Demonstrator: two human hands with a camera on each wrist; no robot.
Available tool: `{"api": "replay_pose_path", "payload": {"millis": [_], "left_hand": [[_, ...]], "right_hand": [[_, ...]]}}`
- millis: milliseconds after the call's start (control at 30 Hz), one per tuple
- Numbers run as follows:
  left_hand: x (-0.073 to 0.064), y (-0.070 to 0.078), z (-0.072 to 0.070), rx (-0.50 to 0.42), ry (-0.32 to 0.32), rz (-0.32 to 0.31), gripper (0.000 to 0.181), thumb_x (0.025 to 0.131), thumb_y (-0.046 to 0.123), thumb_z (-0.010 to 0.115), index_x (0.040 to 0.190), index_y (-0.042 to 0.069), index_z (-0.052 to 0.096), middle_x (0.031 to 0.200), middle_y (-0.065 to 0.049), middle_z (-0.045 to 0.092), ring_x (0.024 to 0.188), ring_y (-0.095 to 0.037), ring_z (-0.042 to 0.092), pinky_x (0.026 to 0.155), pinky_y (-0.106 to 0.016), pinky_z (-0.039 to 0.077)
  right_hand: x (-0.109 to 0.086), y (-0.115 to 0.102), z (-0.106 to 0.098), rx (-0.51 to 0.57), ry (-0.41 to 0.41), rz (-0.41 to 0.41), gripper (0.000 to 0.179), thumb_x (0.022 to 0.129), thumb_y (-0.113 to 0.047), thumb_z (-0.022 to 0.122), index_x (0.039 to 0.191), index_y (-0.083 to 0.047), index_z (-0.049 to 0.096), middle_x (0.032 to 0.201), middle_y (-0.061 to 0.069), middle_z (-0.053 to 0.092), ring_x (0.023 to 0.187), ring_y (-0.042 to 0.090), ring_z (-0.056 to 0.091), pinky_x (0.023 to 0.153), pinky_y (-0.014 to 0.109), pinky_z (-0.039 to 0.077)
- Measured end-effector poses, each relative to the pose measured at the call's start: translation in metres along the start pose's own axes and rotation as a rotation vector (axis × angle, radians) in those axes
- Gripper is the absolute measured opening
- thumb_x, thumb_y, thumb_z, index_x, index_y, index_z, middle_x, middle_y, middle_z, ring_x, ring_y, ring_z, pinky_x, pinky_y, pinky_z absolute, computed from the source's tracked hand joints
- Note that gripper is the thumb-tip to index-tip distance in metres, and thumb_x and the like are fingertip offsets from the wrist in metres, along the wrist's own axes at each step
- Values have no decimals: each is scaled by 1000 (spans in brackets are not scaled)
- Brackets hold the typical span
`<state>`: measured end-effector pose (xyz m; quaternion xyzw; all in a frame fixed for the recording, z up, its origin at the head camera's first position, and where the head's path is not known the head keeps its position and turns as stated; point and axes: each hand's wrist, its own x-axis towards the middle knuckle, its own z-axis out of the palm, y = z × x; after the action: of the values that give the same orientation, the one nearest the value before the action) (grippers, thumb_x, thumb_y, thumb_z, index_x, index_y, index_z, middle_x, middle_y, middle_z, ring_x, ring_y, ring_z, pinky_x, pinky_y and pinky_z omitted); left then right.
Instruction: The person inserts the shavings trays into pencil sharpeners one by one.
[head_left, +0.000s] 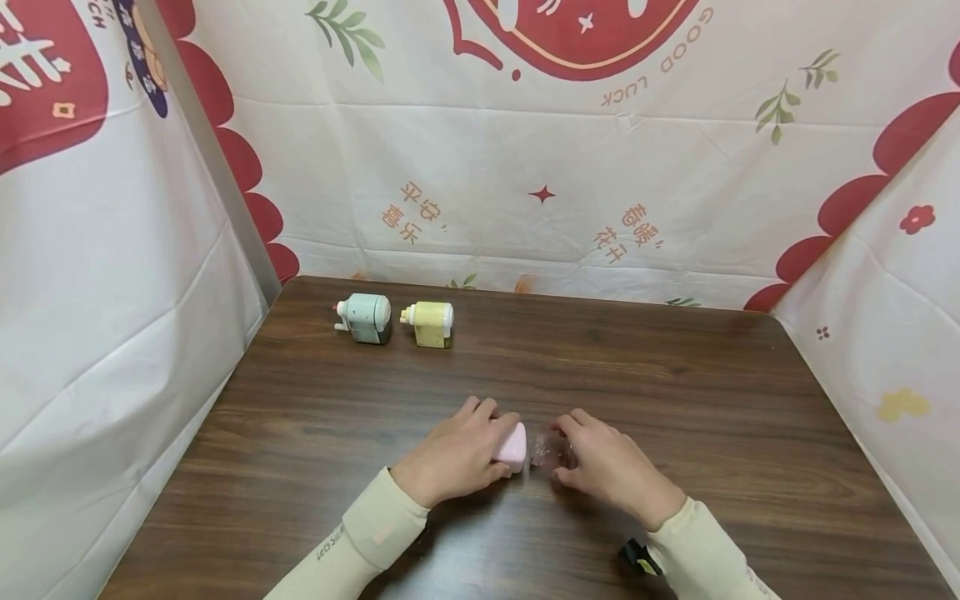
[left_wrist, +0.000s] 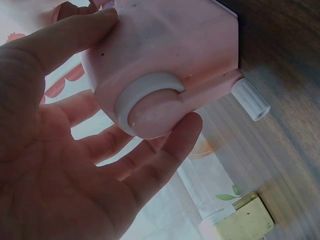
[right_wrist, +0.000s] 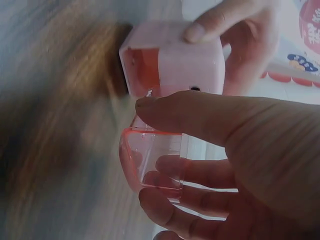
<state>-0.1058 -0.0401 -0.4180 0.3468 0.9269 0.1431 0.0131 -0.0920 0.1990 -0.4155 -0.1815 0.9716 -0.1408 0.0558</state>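
Note:
My left hand (head_left: 461, 450) grips a pink crank pencil sharpener (head_left: 512, 448) just above or on the table. In the left wrist view the sharpener's crank handle (left_wrist: 247, 97) with its white knob points away from the palm. The right hand (head_left: 611, 462) holds a clear pinkish shavings drawer (right_wrist: 155, 160) between thumb and fingers. That drawer is out of the sharpener, close beside the open slot (right_wrist: 144, 67) in the sharpener's body, as the right wrist view shows. In the head view the drawer is partly blurred.
Toward the back left of the brown wooden table (head_left: 637, 375) stand a light blue pencil sharpener (head_left: 366, 318) and a yellow one (head_left: 432, 323). A black object (head_left: 639, 557) shows by the right sleeve. Printed cloth (head_left: 487, 150) hangs behind the table and at its sides.

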Motion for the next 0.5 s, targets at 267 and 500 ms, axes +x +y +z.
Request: {"api": "replay_pose_path", "payload": {"millis": [267, 500], "left_hand": [[0, 1, 0, -12, -5, -2, 51, 95, 36, 84, 138, 16, 66, 121, -5, 64, 104, -20, 56, 78, -29, 55], [1, 1, -1, -4, -15, -10, 50, 96, 38, 82, 138, 17, 66, 122, -4, 64, 104, -19, 56, 80, -29, 55]], "right_hand": [[0, -9, 10, -31, 10, -54, 53, 76, -16, 96, 122, -6, 73, 111, 4, 69, 91, 21, 70, 72, 46, 61], [-1, -10, 14, -50, 26, -68, 52, 76, -16, 98, 119, -4, 72, 105, 6, 67, 87, 21, 67, 71, 46, 60]]}}
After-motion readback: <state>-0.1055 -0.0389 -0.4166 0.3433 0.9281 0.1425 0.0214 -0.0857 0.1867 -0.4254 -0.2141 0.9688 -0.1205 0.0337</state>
